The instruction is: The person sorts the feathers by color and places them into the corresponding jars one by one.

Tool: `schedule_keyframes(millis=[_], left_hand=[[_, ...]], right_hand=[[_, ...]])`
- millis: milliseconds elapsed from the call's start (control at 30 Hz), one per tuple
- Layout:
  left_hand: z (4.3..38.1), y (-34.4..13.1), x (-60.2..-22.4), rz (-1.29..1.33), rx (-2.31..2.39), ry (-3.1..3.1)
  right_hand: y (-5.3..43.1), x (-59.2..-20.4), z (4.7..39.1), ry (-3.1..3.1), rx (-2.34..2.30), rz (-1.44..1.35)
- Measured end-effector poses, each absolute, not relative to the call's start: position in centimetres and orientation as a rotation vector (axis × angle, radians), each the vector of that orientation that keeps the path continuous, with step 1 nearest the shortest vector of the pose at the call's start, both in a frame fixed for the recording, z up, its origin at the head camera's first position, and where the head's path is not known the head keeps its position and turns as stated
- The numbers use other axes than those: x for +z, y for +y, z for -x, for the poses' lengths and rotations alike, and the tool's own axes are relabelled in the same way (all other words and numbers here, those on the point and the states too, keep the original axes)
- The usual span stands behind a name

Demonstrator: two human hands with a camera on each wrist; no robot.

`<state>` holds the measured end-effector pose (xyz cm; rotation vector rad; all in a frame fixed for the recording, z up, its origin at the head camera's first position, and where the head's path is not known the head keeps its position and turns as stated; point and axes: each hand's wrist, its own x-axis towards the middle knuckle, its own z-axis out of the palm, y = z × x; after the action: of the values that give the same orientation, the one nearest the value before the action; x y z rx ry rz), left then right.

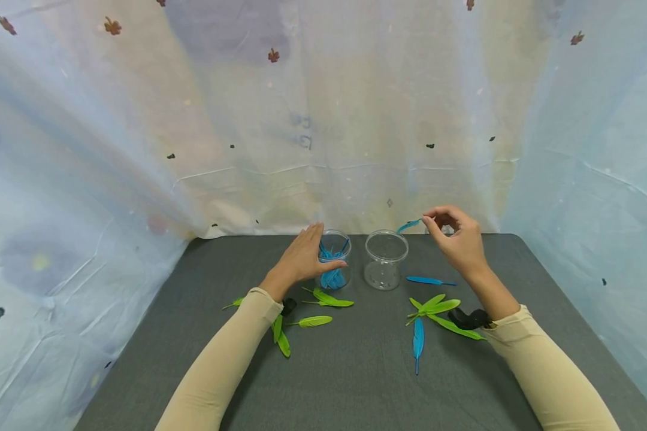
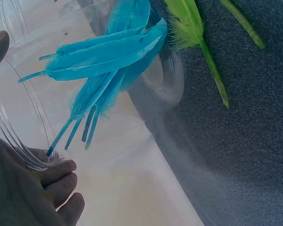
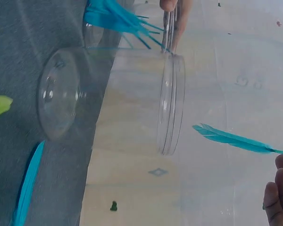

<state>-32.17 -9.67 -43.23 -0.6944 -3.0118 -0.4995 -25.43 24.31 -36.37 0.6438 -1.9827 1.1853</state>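
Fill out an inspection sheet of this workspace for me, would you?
Surface: dark grey tabletop
Job's things: left jar, holding blue feathers; right jar; loose green feathers and loose blue feathers on the tabletop
Clutter: nothing seen
Grippers: left fingers grip the left jar; right fingers pinch a single blue feather in the air
Cables: nothing seen
Surroundings: patterned sheeting behind and on both sides

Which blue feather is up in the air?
The feather pinched by its quill in the right hand. Two others lie on the table, and the rest are inside the jar held by the left hand.
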Motion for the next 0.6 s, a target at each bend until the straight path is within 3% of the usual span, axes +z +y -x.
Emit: schedule_keyframes(millis=[600], left_hand=[[32.2, -9.7, -43.1, 0.692, -0.508, -3.020]], right_hand=[[20.9, -36.5, 27.9, -2.015, 1.489, -0.708]])
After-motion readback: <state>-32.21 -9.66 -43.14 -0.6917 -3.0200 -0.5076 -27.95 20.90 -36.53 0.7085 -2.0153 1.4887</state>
